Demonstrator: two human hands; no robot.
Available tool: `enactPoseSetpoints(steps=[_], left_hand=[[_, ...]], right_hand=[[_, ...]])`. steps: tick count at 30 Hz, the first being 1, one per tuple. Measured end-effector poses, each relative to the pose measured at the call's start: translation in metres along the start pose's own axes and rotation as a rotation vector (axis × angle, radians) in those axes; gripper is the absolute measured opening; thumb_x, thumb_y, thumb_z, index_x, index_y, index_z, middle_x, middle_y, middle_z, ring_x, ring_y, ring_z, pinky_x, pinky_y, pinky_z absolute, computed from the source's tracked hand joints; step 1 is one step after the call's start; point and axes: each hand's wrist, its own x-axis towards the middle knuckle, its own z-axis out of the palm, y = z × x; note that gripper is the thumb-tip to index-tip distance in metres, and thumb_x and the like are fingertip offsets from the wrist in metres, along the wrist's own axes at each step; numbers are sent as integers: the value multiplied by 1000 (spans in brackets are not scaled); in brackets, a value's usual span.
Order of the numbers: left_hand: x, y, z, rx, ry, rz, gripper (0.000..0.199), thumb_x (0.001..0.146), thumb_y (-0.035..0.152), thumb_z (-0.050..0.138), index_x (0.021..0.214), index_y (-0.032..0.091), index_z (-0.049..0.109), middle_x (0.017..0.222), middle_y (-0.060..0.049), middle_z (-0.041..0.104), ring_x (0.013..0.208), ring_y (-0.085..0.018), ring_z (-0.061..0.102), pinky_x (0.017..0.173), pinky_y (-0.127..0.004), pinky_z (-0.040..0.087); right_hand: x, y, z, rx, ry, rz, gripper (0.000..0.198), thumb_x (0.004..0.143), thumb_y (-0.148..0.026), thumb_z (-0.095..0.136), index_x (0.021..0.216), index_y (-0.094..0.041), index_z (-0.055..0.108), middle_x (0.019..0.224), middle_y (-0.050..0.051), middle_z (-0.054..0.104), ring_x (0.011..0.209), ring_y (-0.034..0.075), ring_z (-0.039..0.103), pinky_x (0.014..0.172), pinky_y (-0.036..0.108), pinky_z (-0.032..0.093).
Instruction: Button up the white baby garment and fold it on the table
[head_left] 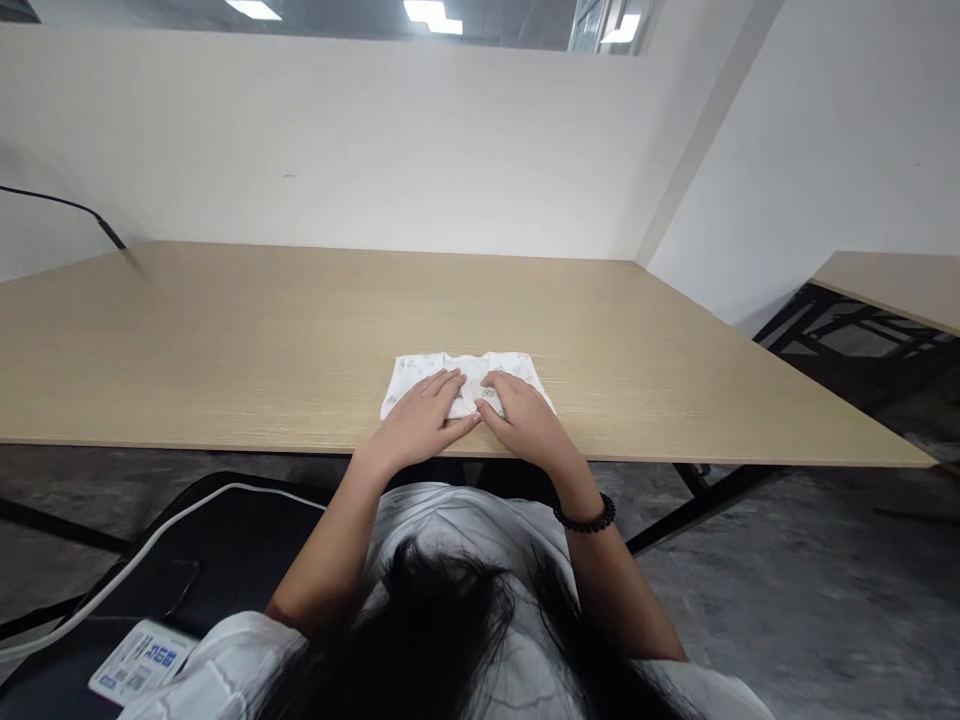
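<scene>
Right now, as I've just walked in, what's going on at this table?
A person is sitting with both bare hands on a white, lightly printed cloth that lies near the front edge of a wooden-topped table. The left hand rests on the cloth's left part and the right hand on its right part, fingers spread a little. Neither hand is lifting it. A dark beaded bracelet is on the right wrist.

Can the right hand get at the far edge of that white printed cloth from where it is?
Probably yes: the right hand rests on the white printed cloth, short of its far edge, and nothing seems to cover that edge in front of the fingers.
</scene>
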Motion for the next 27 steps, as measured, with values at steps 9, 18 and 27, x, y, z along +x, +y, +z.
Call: enactPoseSetpoints(steps=[9, 18, 27], left_hand=[[0, -2, 1, 2, -13, 27, 67, 100, 57, 40, 150, 14, 42, 158, -13, 41, 149, -28, 32, 123, -42, 27], [-12, -20, -22, 81, 69, -151, 78, 101, 62, 25, 157, 8, 27, 163, -15, 30, 153, -27, 21, 126, -49, 11], [-11, -42, -33, 137, -158, -523, 85, 99, 66, 18, 157, 5, 28, 162, -21, 26, 151, -39, 22, 119, -62, 20]], right_hand=[[0, 3, 4, -88, -60, -6, 48, 103, -39, 37, 142, -16, 54, 148, 16, 51, 138, 28, 45, 115, 46, 36], [9, 10, -18, 6, 189, 62, 52, 104, -28, 23, 142, -8, 51, 146, 16, 54, 139, 23, 45, 120, 40, 32], [19, 18, -26, -191, -361, 342, 68, 103, -55, 27, 160, -18, 28, 167, 12, 21, 154, 35, 14, 119, 62, 19]])
